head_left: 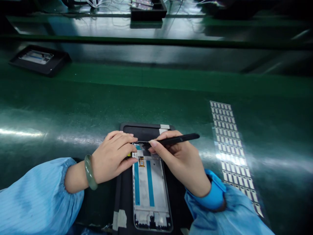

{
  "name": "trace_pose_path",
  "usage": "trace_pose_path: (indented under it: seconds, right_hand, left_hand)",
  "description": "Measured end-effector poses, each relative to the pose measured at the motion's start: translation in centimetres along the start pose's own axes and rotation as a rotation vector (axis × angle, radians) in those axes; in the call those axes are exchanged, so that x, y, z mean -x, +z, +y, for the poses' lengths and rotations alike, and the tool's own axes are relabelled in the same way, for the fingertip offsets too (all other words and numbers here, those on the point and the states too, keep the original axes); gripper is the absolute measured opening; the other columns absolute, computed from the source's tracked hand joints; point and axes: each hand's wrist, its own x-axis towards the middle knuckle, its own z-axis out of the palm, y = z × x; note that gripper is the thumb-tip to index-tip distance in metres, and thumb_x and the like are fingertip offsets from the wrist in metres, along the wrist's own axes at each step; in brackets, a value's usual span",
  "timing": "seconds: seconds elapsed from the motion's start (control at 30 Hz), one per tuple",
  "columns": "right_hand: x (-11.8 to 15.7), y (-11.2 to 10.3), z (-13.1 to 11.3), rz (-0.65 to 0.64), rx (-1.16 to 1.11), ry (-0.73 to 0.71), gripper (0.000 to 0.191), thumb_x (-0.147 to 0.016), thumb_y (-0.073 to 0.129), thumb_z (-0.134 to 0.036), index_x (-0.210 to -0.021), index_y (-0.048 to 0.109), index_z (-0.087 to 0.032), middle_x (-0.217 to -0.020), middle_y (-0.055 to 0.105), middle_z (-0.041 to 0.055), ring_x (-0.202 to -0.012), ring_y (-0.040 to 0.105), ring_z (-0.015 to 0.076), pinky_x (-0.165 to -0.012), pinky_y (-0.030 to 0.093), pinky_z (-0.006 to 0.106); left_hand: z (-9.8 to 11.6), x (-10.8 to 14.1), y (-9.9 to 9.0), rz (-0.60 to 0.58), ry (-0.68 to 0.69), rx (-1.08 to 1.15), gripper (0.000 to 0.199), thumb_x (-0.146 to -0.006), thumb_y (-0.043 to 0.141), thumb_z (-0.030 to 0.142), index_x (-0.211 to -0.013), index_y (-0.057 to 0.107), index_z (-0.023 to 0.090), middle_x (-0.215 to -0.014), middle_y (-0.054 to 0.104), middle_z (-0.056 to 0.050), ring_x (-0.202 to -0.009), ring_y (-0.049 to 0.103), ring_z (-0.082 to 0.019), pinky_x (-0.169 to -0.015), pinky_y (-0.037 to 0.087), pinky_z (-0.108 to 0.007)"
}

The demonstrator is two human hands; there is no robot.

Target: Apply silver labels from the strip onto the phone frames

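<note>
Near the middle of the green bench [73,104], a phone frame [157,182] lies flat in a black tray [144,130], its long side running from near to far. The left hand [111,156] rests on its far left edge, thumb and fingers apart, touching with the tips rather than closing round it. The right hand [182,160] pinches a slim black tool [181,139] between thumb and fingers, aimed left at the frame's far end.

The frame should prove light and stiff, perhaps slick along its smooth rim; its thin orange flex piece [141,162] looks soft and easily creased. It is best held by the two long outer edges, clear of that piece and the blue strips [150,182]. The tool looks light and rigid, with its slender shaft offering the natural hold.

Fingers cover part of the frame's far end, and the tool's working tip is lost there; it may be tweezers, though this view hardly settles it.
</note>
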Motion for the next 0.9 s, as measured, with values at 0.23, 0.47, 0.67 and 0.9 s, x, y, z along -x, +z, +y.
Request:
trace_pose_path:
  seconds: [0.23, 0.47, 0.67, 0.9]
  right_hand:
    - [0.00, 0.04, -0.04, 0.008, 0.024, 0.013, 0.019, -0.087, 0.065, -0.035, -0.088, 0.052, -0.021, -0.070, 0.062, 0.0004, -0.063, 0.066, 0.0188, -0.055, 0.052, 0.027]
    - [0.04, 0.00, 0.12, -0.002, 0.026, 0.003, 0.018, -0.087, 0.064, -0.034, -0.088, 0.052, -0.021, -0.074, 0.062, 0.0011, -0.065, 0.066, 0.0191, -0.057, 0.052, 0.028]
    - [0.02, 0.05, 0.29, 0.001, 0.044, -0.021, 0.018, -0.087, 0.064, -0.034, -0.088, 0.053, -0.020, -0.074, 0.060, 0.0006, -0.065, 0.065, 0.0185, -0.058, 0.052, 0.028]
    - [0.00, 0.00, 0.35, 0.007, 0.097, -0.025, 0.022, -0.087, 0.063, -0.039, -0.087, 0.052, -0.020, -0.076, 0.059, 0.0020, -0.063, 0.063, 0.0180, -0.058, 0.054, 0.030]
  left_hand:
    - [0.02, 0.00, -0.06, -0.030, 0.010, -0.033, 0.015, -0.092, 0.050, 0.026, -0.102, 0.056, 0.018, -0.117, 0.058, -0.007, -0.116, 0.050, -0.021, -0.100, 0.035, -0.043]
    - [0.10, -0.09, -0.07, -0.056, 0.020, -0.098, 0.022, -0.092, 0.048, 0.025, -0.112, 0.055, 0.019, -0.118, 0.056, -0.008, -0.118, 0.048, -0.021, -0.100, 0.034, -0.043]
    - [0.15, -0.12, -0.09, -0.069, 0.034, -0.126, 0.022, -0.093, 0.046, 0.024, -0.113, 0.056, 0.020, -0.118, 0.055, -0.009, -0.117, 0.047, -0.023, -0.099, 0.034, -0.045]
    - [0.49, -0.42, -0.28, -0.113, 0.047, -0.219, 0.024, -0.093, 0.044, 0.023, -0.113, 0.056, 0.020, -0.116, 0.054, -0.009, -0.115, 0.048, -0.025, -0.100, 0.035, -0.047]
